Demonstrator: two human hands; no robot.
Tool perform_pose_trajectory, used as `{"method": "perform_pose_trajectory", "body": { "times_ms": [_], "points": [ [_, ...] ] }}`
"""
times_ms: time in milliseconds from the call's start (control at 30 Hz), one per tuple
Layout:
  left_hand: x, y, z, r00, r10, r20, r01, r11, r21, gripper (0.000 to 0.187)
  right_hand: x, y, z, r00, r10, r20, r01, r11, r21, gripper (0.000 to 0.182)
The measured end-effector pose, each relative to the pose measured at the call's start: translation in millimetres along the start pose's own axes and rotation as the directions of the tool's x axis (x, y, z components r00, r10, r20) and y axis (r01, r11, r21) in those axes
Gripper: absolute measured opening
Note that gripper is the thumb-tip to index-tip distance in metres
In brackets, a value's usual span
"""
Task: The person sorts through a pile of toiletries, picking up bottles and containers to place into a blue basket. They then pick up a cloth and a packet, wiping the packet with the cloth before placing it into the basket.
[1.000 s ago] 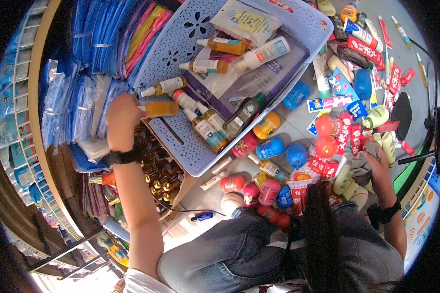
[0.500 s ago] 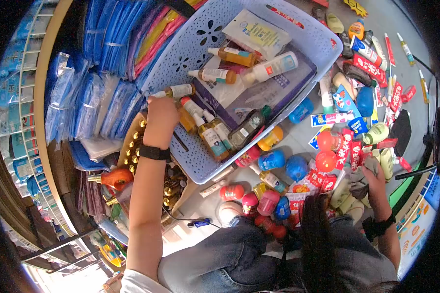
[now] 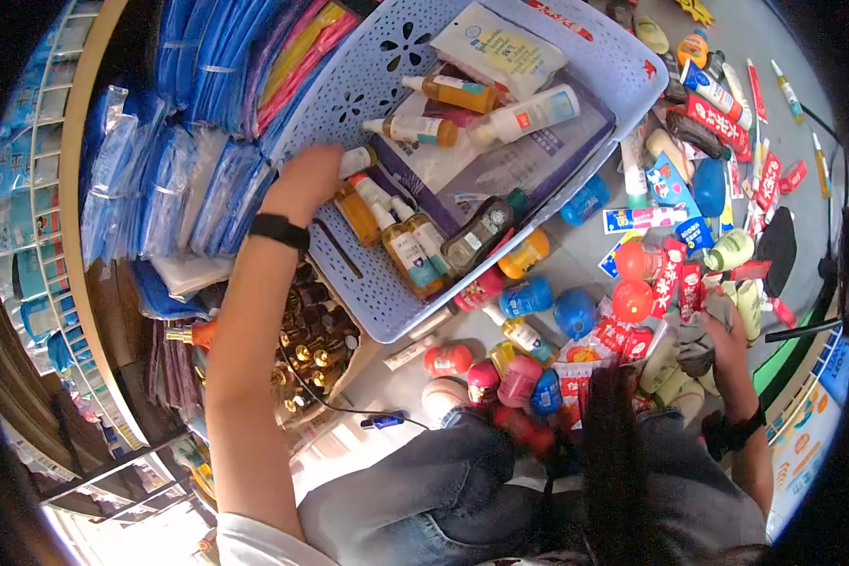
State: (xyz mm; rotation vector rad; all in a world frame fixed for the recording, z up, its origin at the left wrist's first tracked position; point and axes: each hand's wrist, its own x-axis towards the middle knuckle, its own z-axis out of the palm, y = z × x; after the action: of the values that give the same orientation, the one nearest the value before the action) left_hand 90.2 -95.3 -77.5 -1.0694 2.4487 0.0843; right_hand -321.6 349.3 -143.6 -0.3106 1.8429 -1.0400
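My left hand reaches over the left rim of the pale blue plastic basket. Its fingers are closed around a small bottle, of which only the end with a white label shows. Beside it in the basket lie several amber bottles with white caps, a dark bottle, a white bottle and a white packet. On the right, my right hand is closed on a crumpled grey cloth, above pale green bottles.
Blue plastic-wrapped packs fill the left side. A cardboard box of gold-topped bottles stands under the basket's near-left corner. Many toiletries, red packets and round containers crowd the floor. A dark cable crosses by my knee.
My left hand has moved slightly up and now covers more of the small bottle. The left forearm has shifted left. My right hand stays on the cloth.
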Motion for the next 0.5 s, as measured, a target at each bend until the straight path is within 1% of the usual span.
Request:
{"method": "perform_pose_trajectory", "body": {
  "times_ms": [33,67,133,167,233,267,367,400,467,500],
  "points": [
    [4.6,-4.0,1.7,0.999,0.032,0.004,-0.032,0.999,0.017,0.029,-0.6,-0.1,-0.3,1.000,0.002,-0.003,-0.002,1.000,0.020,0.046],
    [7.3,-12.1,0.4,0.996,0.076,0.041,-0.077,0.997,0.019,0.032,-1.8,-0.3,-0.9,1.000,0.005,-0.005,-0.005,0.999,0.038,0.046],
    [5.4,-12.6,-23.9,0.980,0.162,0.119,-0.165,0.986,0.013,0.040,-5.3,-3.4,-2.3,1.000,0.015,-0.011,-0.015,0.999,0.047,0.046],
    [5.2,-10.3,-36.2,0.967,0.192,0.168,-0.188,0.981,-0.036,0.042,-8.3,-7.8,-1.8,1.000,0.021,-0.016,-0.020,0.999,0.041,0.046],
    [-8.6,5.1,-69.3,0.938,0.204,0.279,-0.183,0.978,-0.100,0.041,-10.4,-9.6,-3.0,0.999,0.034,-0.017,-0.033,0.998,0.057,0.046],
    [-16.3,12.0,-75.3,0.918,0.211,0.335,-0.177,0.976,-0.129,0.041,-10.3,-7.7,-4.3,0.999,0.043,-0.013,-0.042,0.996,0.078,0.045],
    [-33.7,32.9,-65.4,0.805,0.498,0.322,-0.370,0.846,-0.383,0.042,-6.0,-1.3,-3.0,1.000,0.030,-0.009,-0.029,0.993,0.115,0.044],
    [-37.5,37.0,-47.5,0.832,0.480,0.279,-0.388,0.862,-0.326,0.043,-4.3,0.2,-2.7,1.000,0.019,-0.011,-0.018,0.993,0.118,0.044],
    [-42.8,42.8,-2.6,0.875,0.446,0.186,-0.410,0.889,-0.204,0.045,-1.8,-1.3,-0.7,1.000,0.011,-0.007,-0.011,0.998,0.057,0.043],
    [-51.1,51.0,-2.3,0.909,0.391,0.147,-0.359,0.911,-0.203,0.044,-1.1,-2.8,0.8,1.000,0.008,-0.004,-0.008,1.000,0.029,0.043]
  ]
}}
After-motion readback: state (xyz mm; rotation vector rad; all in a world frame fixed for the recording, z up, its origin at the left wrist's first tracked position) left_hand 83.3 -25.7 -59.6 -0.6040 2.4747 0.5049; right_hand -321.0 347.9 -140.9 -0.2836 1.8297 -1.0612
